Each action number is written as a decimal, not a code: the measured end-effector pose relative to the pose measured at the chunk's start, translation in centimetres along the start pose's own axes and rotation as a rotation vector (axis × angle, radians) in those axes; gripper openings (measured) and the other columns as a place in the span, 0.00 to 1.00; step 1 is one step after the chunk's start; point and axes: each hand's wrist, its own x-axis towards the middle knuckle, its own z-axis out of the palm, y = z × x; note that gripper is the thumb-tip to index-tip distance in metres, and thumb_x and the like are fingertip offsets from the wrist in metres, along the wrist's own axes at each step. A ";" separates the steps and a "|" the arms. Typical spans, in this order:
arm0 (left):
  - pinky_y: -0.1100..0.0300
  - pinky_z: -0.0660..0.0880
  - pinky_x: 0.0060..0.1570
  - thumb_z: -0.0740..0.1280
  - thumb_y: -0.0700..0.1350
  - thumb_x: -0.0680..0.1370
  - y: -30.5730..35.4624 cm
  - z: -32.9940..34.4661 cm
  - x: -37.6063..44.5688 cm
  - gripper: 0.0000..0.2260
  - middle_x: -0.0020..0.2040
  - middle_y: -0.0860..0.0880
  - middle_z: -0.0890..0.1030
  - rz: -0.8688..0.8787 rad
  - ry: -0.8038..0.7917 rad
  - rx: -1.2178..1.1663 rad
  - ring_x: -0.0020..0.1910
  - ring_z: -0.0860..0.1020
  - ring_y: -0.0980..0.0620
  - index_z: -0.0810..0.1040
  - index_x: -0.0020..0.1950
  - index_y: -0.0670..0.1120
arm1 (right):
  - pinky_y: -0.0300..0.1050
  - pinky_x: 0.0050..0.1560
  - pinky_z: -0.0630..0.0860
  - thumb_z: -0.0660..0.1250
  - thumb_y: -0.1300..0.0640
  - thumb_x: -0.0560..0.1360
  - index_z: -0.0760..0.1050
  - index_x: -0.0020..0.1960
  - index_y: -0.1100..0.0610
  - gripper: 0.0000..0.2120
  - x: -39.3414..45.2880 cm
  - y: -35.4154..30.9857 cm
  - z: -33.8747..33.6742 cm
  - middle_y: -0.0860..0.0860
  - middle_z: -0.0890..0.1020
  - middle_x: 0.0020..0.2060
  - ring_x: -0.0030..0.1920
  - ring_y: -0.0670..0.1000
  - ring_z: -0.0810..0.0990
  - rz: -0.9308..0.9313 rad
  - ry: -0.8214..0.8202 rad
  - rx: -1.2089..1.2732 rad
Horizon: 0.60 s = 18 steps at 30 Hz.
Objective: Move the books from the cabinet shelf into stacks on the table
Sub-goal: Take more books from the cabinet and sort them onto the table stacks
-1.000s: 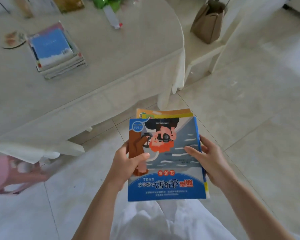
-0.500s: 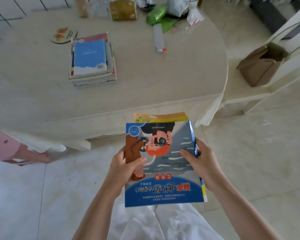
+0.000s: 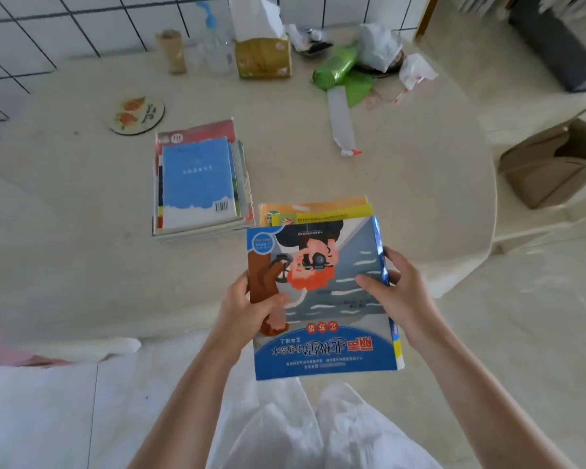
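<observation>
Holding a small bundle of books point(image 3: 322, 292) in both hands, the person stands at the near edge of the round tabletop point(image 3: 403, 184), with the far end of the bundle reaching over that edge. The left hand point(image 3: 251, 308) grips the bundle's left side, thumb curled over the blue cartoon cover, the other fingers out of sight beneath. The right hand point(image 3: 398, 292) clamps the right edge, thumb lying on the cover and fingers wrapped round the spines. Yellow and orange covers peek out from under the top book at its far end. On the tabletop, just beyond and to the left of the bundle, a stack of books point(image 3: 200, 184) lies flat, a light-blue cover on top. Farther back sit a round coaster point(image 3: 137, 115), a tissue pack point(image 3: 263, 57), a clear bottle point(image 3: 215, 45) and a green bag point(image 3: 339, 67). A brown bag point(image 3: 552, 164) rests on a chair at right.
</observation>
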 end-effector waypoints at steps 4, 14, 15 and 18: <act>0.62 0.79 0.40 0.74 0.40 0.73 2.4 -1.0 4.1 0.16 0.46 0.57 0.82 0.076 0.010 -0.022 0.44 0.82 0.54 0.72 0.55 0.54 | 0.53 0.41 0.83 0.74 0.63 0.70 0.68 0.66 0.47 0.29 4.1 -2.1 1.1 0.48 0.85 0.45 0.41 0.51 0.85 -0.046 0.046 -0.030; 0.67 0.77 0.38 0.64 0.18 0.69 4.3 0.6 12.0 0.20 0.43 0.42 0.78 0.313 0.029 -0.114 0.37 0.81 0.62 0.67 0.58 0.30 | 0.54 0.46 0.78 0.73 0.73 0.64 0.71 0.48 0.42 0.28 11.4 -2.9 1.4 0.43 0.81 0.42 0.42 0.52 0.80 -0.267 0.129 -0.054; 0.69 0.76 0.41 0.65 0.19 0.70 4.6 0.8 12.3 0.20 0.44 0.44 0.79 0.342 0.060 -0.093 0.39 0.81 0.64 0.68 0.59 0.31 | 0.53 0.46 0.77 0.74 0.72 0.64 0.71 0.48 0.42 0.28 12.0 -2.8 1.3 0.43 0.81 0.42 0.42 0.52 0.79 -0.289 0.129 -0.060; 0.69 0.74 0.48 0.73 0.28 0.69 5.0 1.3 12.4 0.22 0.48 0.52 0.81 0.439 0.195 0.061 0.46 0.80 0.64 0.72 0.57 0.45 | 0.48 0.46 0.77 0.75 0.71 0.65 0.72 0.50 0.44 0.26 13.5 -2.4 0.7 0.43 0.82 0.42 0.43 0.49 0.80 -0.323 0.101 -0.048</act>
